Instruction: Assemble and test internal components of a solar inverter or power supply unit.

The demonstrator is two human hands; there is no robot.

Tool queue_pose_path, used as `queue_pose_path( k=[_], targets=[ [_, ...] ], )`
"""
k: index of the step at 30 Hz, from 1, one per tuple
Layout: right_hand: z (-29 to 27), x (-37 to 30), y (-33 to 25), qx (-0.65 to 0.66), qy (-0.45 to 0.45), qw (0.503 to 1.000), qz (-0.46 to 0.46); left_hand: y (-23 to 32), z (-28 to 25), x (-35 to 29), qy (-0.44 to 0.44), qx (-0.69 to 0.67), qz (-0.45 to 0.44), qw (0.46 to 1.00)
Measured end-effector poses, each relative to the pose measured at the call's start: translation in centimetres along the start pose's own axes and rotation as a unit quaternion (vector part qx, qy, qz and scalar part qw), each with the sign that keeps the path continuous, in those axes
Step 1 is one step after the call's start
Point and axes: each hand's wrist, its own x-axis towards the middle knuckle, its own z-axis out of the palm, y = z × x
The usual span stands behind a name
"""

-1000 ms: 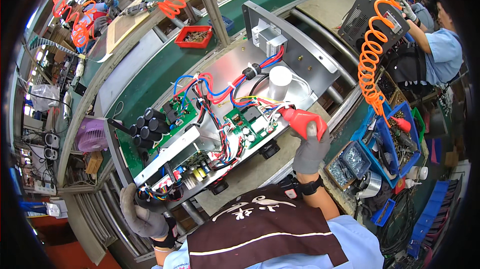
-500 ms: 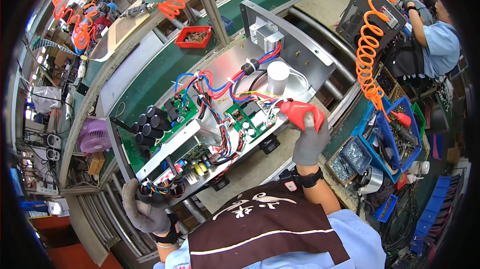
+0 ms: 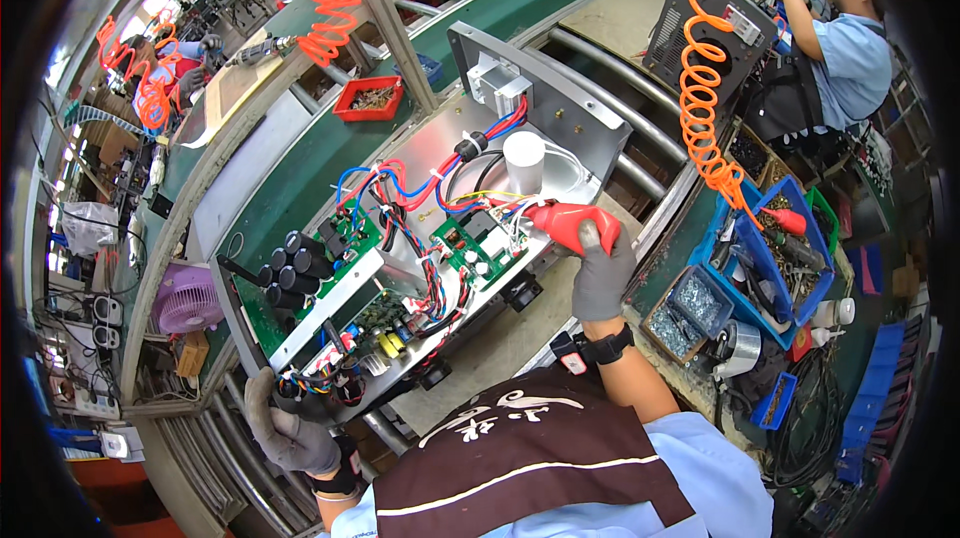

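Note:
An open metal chassis lies before me, with green circuit boards, black capacitors, a white cylinder and bundled red and blue wires. My right hand, in a grey glove, is closed round a red squeeze bottle. The bottle's narrow end points left, at the white connectors and wires beside the small circuit board. My gloved left hand is curled at the chassis's near left corner, gripping its edge; part of its fingertips is hidden.
Rollers carry the chassis. A red bin of screws stands beyond it. Blue bins with tools and small parts are at the right, below a coiled orange hose. A co-worker stands far right, and a purple fan is left.
The whole view has shifted, so the chassis and bench appear slightly further left. My right hand keeps the red bottle near the same connectors; my left hand stays at the corner.

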Motion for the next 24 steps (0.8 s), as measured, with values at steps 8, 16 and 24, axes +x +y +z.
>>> queue_pose_path(
  k=[8,16,24],
  targets=[
    [-0.4,0.4,-1.5,0.081,-0.026,0.994,0.071,-0.2,0.1,-0.2,0.002,-0.035,0.009,0.999],
    [-8.7,0.8,-2.3,0.215,0.013,0.965,0.151,-0.8,-0.1,0.1,-0.039,-0.086,-0.019,0.995],
    [-13.1,-3.4,1.8,-0.042,0.072,0.996,0.024,-1.0,-0.2,0.7,-0.090,-0.122,0.009,0.988]
  ],
)
